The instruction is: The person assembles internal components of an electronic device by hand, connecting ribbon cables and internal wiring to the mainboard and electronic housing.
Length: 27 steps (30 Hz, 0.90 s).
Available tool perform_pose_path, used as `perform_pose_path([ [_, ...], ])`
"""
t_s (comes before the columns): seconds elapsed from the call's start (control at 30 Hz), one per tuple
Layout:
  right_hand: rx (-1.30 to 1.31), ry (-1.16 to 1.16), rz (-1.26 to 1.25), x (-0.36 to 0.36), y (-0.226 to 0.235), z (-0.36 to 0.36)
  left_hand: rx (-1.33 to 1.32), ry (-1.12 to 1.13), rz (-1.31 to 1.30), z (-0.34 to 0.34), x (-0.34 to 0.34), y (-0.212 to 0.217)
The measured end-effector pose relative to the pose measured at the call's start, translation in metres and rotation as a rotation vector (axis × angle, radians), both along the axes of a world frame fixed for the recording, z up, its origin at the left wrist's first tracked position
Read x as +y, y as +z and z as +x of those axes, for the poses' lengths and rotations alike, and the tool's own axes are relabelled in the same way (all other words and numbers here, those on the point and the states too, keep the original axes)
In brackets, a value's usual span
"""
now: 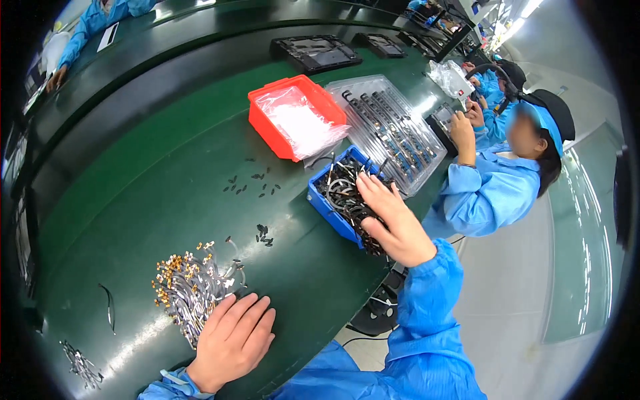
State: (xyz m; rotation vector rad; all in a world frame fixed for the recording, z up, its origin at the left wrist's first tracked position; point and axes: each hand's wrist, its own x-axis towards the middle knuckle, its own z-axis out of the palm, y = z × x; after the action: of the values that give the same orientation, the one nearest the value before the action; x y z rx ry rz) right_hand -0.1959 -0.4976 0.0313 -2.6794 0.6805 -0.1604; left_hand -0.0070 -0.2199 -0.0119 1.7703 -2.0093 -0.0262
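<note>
The black cables (342, 193) are contained in the blue bin (329, 213); over it, the right hand (397, 225) is laid wide, thumb apart. To the bin's lower left, the left hand (233, 339) is placed flat, fingers outstretched, at the grey cables (192, 288).

No words, numbers, brands or signs can be read. On the white, box-like object (453, 81) near the far right edge of the green-topped table (133, 220) there is a small red mark (461, 93), too small to tell whether it is lettering.
</note>
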Motion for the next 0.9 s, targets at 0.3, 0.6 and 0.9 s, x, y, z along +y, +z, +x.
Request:
perform_pose_path([
  [0.3,-0.297,0.020,0.074,-0.019,0.053,0.006,0.045,0.110,-0.064,-0.004,0.001,0.027],
  [0.6,-0.003,0.478,-0.416,-0.069,0.029,0.080,-0.025,0.079,-0.153,-0.011,0.003,0.027],
  [0.9,-0.133,0.479,-0.497,-0.029,0.042,0.043,0.026,0.048,-0.142,-0.008,0.009,0.018],
])
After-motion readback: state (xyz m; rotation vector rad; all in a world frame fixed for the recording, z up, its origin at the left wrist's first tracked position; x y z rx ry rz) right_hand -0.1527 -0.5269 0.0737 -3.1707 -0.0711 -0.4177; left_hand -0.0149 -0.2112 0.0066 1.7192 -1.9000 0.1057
